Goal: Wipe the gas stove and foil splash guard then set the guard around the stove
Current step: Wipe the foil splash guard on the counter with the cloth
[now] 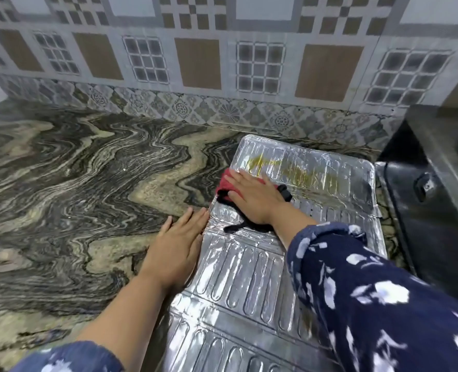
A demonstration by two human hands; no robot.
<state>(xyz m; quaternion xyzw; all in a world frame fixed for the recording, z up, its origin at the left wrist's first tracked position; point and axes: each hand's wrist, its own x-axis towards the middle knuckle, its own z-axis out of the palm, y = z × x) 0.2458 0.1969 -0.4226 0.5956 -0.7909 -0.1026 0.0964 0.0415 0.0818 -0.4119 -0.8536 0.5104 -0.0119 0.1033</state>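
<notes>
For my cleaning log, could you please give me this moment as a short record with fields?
surface: marbled stone counter
foil splash guard: lying flat on the counter, unfolded
stain: yellowish streaks on the far panel
right hand: flat, pressing a red cloth on the guard
left hand: flat on the counter at the guard's left edge
gas stove: dark, right of the guard
guard around stove: not yet

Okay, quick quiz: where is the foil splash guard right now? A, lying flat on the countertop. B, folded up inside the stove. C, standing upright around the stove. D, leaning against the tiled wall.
A: the foil splash guard lies flat on the countertop, the right hand pressing a red cloth on it, with the stove off to the right.
</notes>
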